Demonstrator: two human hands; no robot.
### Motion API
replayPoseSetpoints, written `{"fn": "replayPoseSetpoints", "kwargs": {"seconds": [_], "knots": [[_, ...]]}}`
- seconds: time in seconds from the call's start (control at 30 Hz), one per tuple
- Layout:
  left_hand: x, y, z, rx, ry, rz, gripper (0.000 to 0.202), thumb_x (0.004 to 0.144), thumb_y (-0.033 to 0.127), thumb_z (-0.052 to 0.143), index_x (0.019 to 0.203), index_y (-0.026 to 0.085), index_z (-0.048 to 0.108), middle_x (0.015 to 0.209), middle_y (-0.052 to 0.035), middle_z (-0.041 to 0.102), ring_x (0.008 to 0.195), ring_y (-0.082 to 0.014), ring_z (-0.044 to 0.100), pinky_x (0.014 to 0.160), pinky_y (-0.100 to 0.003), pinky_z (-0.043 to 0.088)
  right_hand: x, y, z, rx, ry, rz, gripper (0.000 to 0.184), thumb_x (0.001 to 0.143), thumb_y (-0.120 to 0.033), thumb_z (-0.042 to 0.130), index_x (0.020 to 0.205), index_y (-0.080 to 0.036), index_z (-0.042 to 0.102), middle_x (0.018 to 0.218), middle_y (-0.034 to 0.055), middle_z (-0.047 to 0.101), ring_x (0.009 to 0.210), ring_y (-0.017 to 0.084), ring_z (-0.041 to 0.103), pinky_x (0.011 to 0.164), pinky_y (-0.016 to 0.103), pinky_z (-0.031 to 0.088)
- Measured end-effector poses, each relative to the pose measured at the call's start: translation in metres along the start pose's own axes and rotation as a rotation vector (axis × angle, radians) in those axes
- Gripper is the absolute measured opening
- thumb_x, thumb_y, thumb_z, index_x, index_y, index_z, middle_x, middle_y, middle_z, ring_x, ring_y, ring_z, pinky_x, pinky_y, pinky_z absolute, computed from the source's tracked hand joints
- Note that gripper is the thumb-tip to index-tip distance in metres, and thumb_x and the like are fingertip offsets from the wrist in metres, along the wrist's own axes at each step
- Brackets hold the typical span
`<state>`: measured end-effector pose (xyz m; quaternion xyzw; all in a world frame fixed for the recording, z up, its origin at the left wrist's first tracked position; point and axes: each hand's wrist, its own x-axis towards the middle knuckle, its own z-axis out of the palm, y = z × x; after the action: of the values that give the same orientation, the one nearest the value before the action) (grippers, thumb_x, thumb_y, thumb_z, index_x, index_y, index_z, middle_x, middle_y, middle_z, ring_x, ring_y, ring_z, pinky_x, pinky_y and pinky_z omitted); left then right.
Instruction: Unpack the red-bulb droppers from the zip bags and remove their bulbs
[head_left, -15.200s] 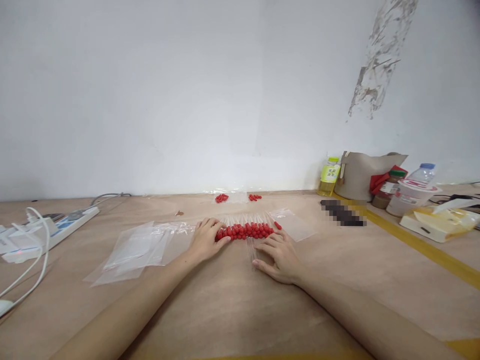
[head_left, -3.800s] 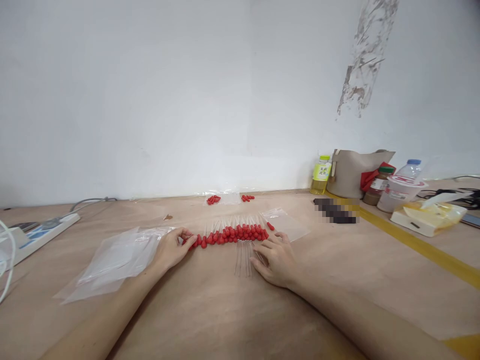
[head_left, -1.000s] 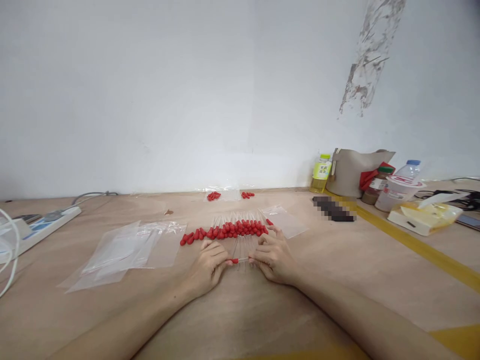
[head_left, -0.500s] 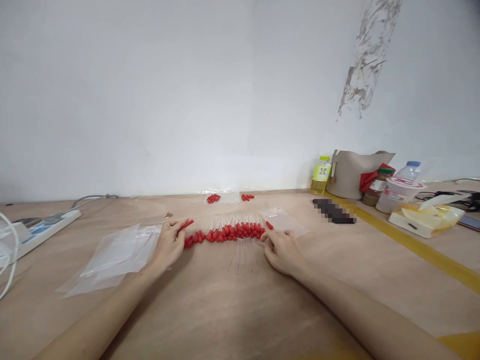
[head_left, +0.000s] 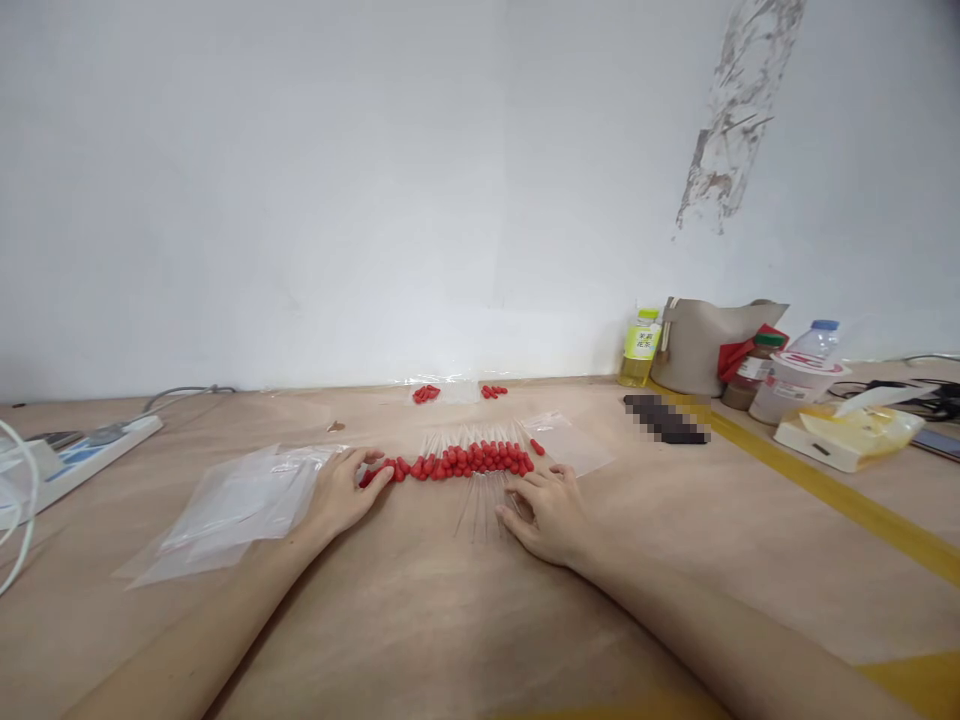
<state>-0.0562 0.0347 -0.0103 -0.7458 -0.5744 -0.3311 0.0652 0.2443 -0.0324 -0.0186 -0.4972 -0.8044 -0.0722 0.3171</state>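
A row of red rubber bulbs (head_left: pixel 472 459) lies across the middle of the table, many with thin clear glass tubes pointing away, like droppers. My left hand (head_left: pixel 349 492) is at the row's left end, thumb and fingers curled around red rubber bulbs there; the fingers partly cover them. On the near side, more clear tubes (head_left: pixel 480 505) fan out toward me. Over the right part of these tubes rests my right hand (head_left: pixel 551 512), thumb and fingertips apart, with nothing visible between them. One separate red bulb (head_left: pixel 537 447) lies just beyond it.
Clear plastic bags (head_left: pixel 232 510) lie at left, beside a power strip (head_left: pixel 97 455). Another bag (head_left: pixel 570 445) is at right. Small red bulb groups (head_left: pixel 426 394) sit by the wall. A tea bottle (head_left: pixel 639 350), grey bag (head_left: pixel 697 350), cup (head_left: pixel 795 390) and tissue pack (head_left: pixel 847 432) stand right.
My left hand has lowered a raised red bulb toward the row's left end. My right hand has moved slightly left and nearer me, away from the separate bulb, onto the tubes.
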Motion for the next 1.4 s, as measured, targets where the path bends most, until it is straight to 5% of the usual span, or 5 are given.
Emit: {"fn": "replayPoseSetpoints", "kwargs": {"seconds": [0.47, 0.7, 0.87, 1.1, 1.4], "knots": [[0.002, 0.032, 0.012, 0.045, 0.022, 0.199, 0.022, 0.077, 0.040, 0.051, 0.073, 0.021, 0.062, 0.097, -0.0055, 0.056, 0.097, -0.0235, 0.048, 0.086, -0.040, 0.034, 0.005, 0.009, -0.001, 0.068, 0.025, 0.155, 0.036, 0.091, -0.035, 0.030, 0.072, -0.020, 0.058, 0.077, 0.0018, 0.064, 0.080, 0.015, 0.055, 0.080, 0.034, 0.027], [-0.006, 0.041, -0.002, -0.057, 0.329, 0.167, 0.015, 0.078, 0.033, 0.053, 0.080, 0.021, 0.061, 0.098, -0.0053, 0.056, 0.095, -0.0220, 0.049, 0.086, -0.040, 0.035, 0.007, 0.025, 0.004, 0.130, 0.197, 0.185, 0.027, 0.088, -0.036, 0.036, 0.099, -0.022, 0.057, 0.099, 0.0066, 0.059, 0.094, 0.019, 0.053, 0.081, 0.035, 0.035], [-0.020, 0.064, -0.006, -0.133, 0.182, 0.394, 0.012, 0.080, 0.028, 0.052, 0.085, 0.022, 0.061, 0.097, -0.0042, 0.057, 0.095, -0.0202, 0.050, 0.086, -0.037, 0.034, 0.006, 0.025, 0.001, 0.084, 0.329, -0.036, 0.065, 0.078, -0.047, 0.050, 0.132, -0.016, 0.030, 0.129, 0.0167, 0.036, 0.119, 0.026, 0.035, 0.091, 0.041, 0.033], [-0.031, 0.086, 0.004, -0.199, 0.032, 0.581, 0.010, 0.080, 0.025, 0.052, 0.087, 0.023, 0.060, 0.094, -0.0033, 0.061, 0.094, -0.0189, 0.049, 0.086, -0.037, 0.032, 0.005, 0.009, -0.004, 0.003, 0.201, -0.352, 0.022, 0.084, -0.034, 0.049, 0.101, -0.027, 0.061, 0.085, 0.0011, 0.066, 0.096, 0.018, 0.051, 0.098, 0.046, 0.017], [-0.033, 0.096, 0.006, -0.221, -0.065, 0.582, 0.024, 0.080, 0.033, 0.053, 0.101, 0.023, 0.058, 0.098, -0.0039, 0.063, 0.096, -0.0196, 0.050, 0.087, -0.038, 0.033, 0.003, 0.001, 0.003, -0.038, 0.178, -0.402, 0.017, 0.084, -0.024, 0.047, 0.090, -0.024, 0.063, 0.073, 0.0009, 0.060, 0.077, 0.014, 0.047, 0.093, 0.042, 0.024]]}}
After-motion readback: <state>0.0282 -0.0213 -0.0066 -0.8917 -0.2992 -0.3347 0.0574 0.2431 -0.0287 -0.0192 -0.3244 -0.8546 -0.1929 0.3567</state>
